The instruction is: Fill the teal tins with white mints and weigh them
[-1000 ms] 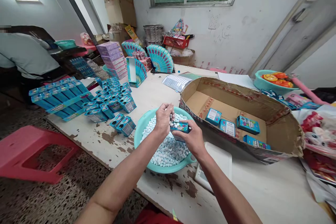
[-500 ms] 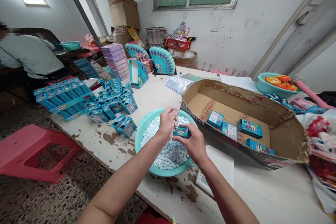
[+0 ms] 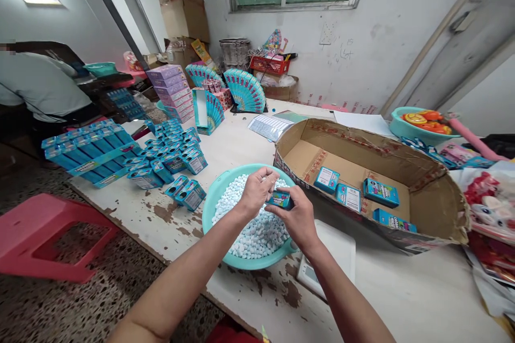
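Over the turquoise basin (image 3: 209, 220), my right hand (image 3: 298, 215) grips a small blue candy box (image 3: 280, 200) between thumb and fingers, its printed side facing me. My left hand (image 3: 259, 188) is closed, with fingertips against the left end of that box; what lies within the fingers is hidden. Beneath both hands, small pale blue and white candies (image 3: 254, 238) fill the basin. A white scale (image 3: 338, 254) stands beside the basin, partly under my right forearm.
To the right, a cut-down cardboard carton (image 3: 436, 206) holds several blue boxes (image 3: 381, 193). More blue boxes (image 3: 173, 150) crowd the left of the table, near a full display tray (image 3: 90, 153). A red stool (image 3: 52, 230) stands at left; a person (image 3: 44, 83) is behind it.
My left fingers have shifted slightly and now rest closer over the end of the candy box. My right hand still holds the box; the view has turned a little to the right.
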